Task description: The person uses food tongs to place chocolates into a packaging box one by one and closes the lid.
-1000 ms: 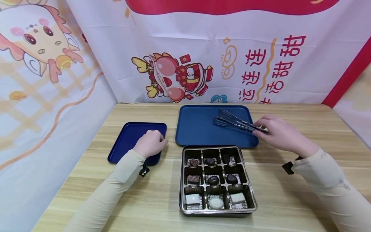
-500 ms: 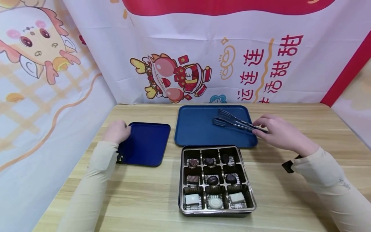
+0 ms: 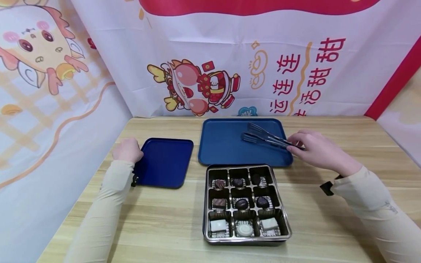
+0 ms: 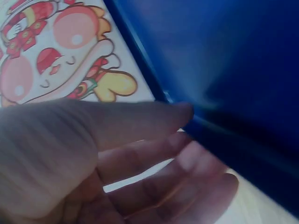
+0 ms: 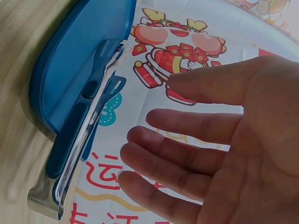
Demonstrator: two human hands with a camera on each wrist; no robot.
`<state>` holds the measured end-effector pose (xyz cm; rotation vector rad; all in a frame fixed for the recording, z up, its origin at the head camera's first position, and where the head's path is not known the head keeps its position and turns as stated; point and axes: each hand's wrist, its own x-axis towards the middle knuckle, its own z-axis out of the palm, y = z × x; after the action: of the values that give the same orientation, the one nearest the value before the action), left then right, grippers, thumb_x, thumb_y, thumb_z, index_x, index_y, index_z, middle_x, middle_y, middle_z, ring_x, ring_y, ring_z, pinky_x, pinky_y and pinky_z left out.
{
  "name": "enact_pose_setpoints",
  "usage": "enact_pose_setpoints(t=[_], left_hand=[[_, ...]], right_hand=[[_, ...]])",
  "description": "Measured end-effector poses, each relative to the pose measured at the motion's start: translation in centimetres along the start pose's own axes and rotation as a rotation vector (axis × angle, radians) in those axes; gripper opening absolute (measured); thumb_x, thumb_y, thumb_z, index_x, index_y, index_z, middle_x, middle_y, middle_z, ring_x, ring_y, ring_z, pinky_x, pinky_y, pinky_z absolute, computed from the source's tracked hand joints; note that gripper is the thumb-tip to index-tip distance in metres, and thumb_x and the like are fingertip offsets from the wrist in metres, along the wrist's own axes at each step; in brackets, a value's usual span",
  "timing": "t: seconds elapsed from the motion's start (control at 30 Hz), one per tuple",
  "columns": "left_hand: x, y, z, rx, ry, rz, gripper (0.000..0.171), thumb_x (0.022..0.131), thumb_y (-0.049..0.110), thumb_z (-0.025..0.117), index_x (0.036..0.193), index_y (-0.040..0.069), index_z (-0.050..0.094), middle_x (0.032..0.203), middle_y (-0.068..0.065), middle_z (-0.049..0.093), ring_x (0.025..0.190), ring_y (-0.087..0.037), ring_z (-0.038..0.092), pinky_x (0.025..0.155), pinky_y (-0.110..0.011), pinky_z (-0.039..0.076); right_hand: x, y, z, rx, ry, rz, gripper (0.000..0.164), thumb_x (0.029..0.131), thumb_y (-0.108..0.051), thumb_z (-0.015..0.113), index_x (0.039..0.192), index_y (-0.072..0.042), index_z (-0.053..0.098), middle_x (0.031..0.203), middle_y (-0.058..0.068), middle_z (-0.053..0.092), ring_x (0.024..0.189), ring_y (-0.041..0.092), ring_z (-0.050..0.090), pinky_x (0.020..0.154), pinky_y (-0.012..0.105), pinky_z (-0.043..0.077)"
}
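In the head view my left hand (image 3: 127,150) is at the left edge of a small dark blue tray (image 3: 167,164). The left wrist view shows its thumb (image 4: 173,114) over the rim near a corner and bent fingers below the edge, loosely pinching it. My right hand (image 3: 314,151) is beside the handle end of food tongs (image 3: 266,138), which lie across the right part of a larger blue tray (image 3: 222,146). Seen from the right wrist, its fingers (image 5: 177,172) are spread and relaxed, apart from the tongs (image 5: 70,140).
A chocolate box (image 3: 208,204) with a nine-compartment insert sits in front of the larger tray. Each compartment holds a piece, the front row white (image 3: 245,230), the others dark (image 3: 242,204). Printed cloth walls (image 3: 210,36) bound the wooden table (image 3: 158,226) behind and at left.
My left hand has moved from the small tray's right side to its left edge, and the tray has shifted slightly right and turned. My right hand and the tongs stay in place.
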<state>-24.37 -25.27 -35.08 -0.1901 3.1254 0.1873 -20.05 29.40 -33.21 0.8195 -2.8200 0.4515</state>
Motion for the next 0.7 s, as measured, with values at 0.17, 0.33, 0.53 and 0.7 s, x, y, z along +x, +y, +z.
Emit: enact_pose_setpoints(t=[0.17, 0.33, 0.53, 0.7], left_hand=[[0.2, -0.5, 0.1, -0.032, -0.029, 0.007, 0.022, 0.077, 0.007, 0.052, 0.061, 0.011, 0.039, 0.067, -0.011, 0.049, 0.060, -0.026, 0.050, 0.046, -0.037, 0.039], [0.4, -1.1, -0.3, -0.117, -0.111, 0.071, 0.025, 0.074, 0.004, 0.046, 0.055, 0.014, 0.034, 0.050, 0.000, 0.035, 0.043, -0.017, 0.042, 0.043, -0.030, 0.036], [0.4, -1.6, -1.5, -0.243, -0.142, 0.108, 0.024, 0.079, 0.004, 0.043, 0.057, 0.006, 0.053, 0.054, -0.003, 0.051, 0.044, -0.013, 0.050, 0.046, -0.028, 0.042], [-0.4, -1.9, -3.4, -0.314, -0.014, 0.115, 0.026, 0.088, 0.010, 0.050, 0.088, -0.009, 0.069, 0.076, -0.017, 0.066, 0.058, -0.019, 0.063, 0.060, -0.035, 0.048]], right_hand=[[0.0, -0.1, 0.0, 0.003, -0.008, 0.013, 0.025, 0.092, -0.022, 0.063, 0.107, -0.003, 0.067, 0.095, 0.004, 0.063, 0.082, 0.015, 0.060, 0.072, 0.037, 0.048], [0.0, -0.1, -0.1, 0.002, -0.001, 0.004, 0.024, 0.092, -0.022, 0.063, 0.106, -0.003, 0.067, 0.095, 0.004, 0.063, 0.082, 0.015, 0.060, 0.072, 0.036, 0.048], [0.0, -0.1, -0.2, 0.006, 0.007, 0.010, 0.027, 0.093, -0.024, 0.061, 0.109, -0.002, 0.066, 0.099, 0.007, 0.064, 0.086, 0.018, 0.061, 0.074, 0.039, 0.047], [0.0, -0.3, -0.2, 0.006, 0.074, 0.024, 0.033, 0.094, -0.023, 0.059, 0.116, 0.001, 0.062, 0.108, 0.014, 0.062, 0.095, 0.028, 0.059, 0.080, 0.045, 0.046]])
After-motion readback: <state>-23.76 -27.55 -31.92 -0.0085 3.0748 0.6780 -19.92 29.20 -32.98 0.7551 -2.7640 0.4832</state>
